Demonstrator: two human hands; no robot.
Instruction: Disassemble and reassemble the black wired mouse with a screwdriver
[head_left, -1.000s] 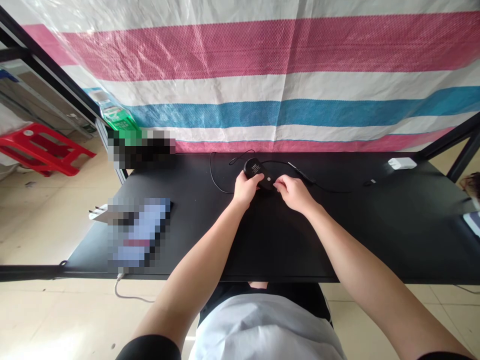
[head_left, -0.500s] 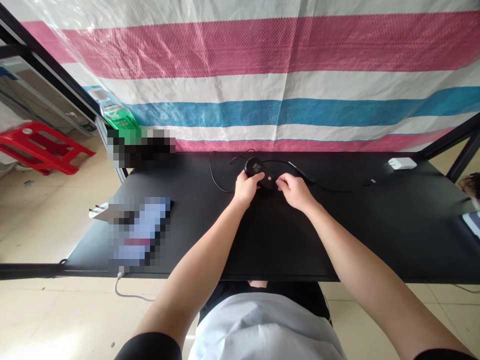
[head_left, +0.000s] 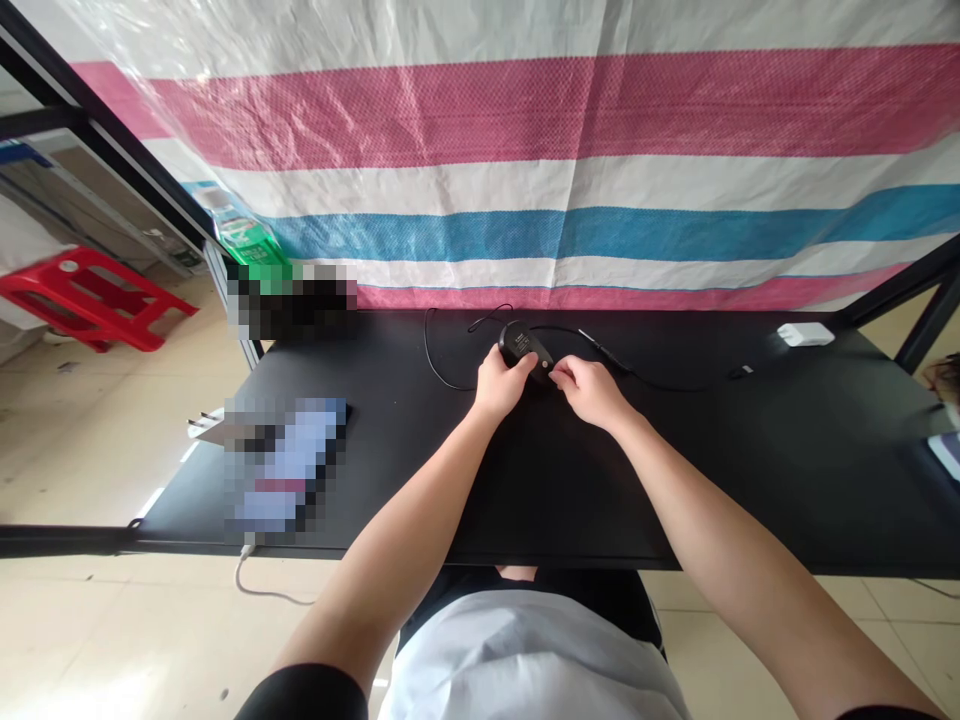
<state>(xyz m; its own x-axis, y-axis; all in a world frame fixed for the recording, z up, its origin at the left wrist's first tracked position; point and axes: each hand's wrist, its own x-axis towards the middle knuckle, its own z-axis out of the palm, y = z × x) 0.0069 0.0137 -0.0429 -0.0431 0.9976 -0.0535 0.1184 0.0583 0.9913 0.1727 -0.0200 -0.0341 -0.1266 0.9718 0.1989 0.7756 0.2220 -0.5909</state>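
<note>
A black handheld device (head_left: 517,340) with a rounded end and small pale print on its upper face is in my left hand (head_left: 501,384). My left thumb lies across its face, with the other fingers mostly hidden underneath. At the device's narrower right end is a small pale round spot. My right hand (head_left: 589,390) has thumb and forefinger pinched together at that end, appearing to touch its edge; whatever is between the fingertips is too small to make out. A thin black cable (head_left: 600,348) lies behind both hands, and a thin black loop (head_left: 491,318) shows beside the rounded end.
On the black table (head_left: 420,470), a blurred-out phone-like slab (head_left: 300,460) lies left with a white cable (head_left: 240,575). A white charger (head_left: 805,334) sits back right. A green-labelled bottle (head_left: 255,245) stands back left. Striped sheeting (head_left: 465,235) hangs behind; a red stool (head_left: 97,295) is beyond the left edge.
My right fingertips have come in against the device's right end. My left hand still holds the device, which has turned slightly. The whole view has shifted a little.
</note>
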